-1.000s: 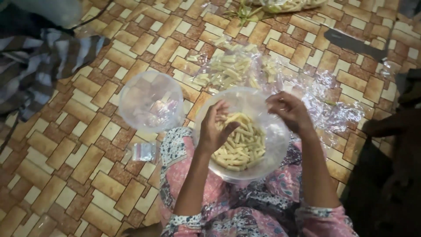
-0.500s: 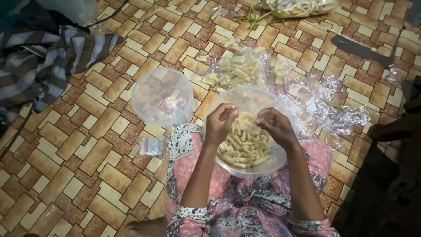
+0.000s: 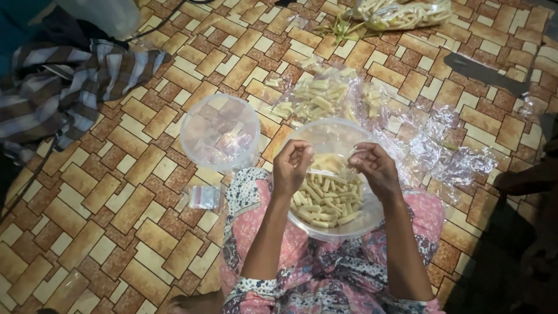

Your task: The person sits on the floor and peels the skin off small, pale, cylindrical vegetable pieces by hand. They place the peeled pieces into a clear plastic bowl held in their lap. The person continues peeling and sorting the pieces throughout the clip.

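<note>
Hovering over a clear bowl of pale snack sticks resting on the person's lap, both hands work close together. The left hand has fingers curled narrow, the right hand pinches a thin clear wrapper. A clear lid lies on the tiled floor just beside.

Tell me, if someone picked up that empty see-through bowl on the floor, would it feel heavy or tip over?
The empty clear bowl looks thin-walled, probably plastic, so it would likely feel light and flex a little. It sits wide and low on the tiled floor, so a push would probably slide it rather than tip it.
</note>
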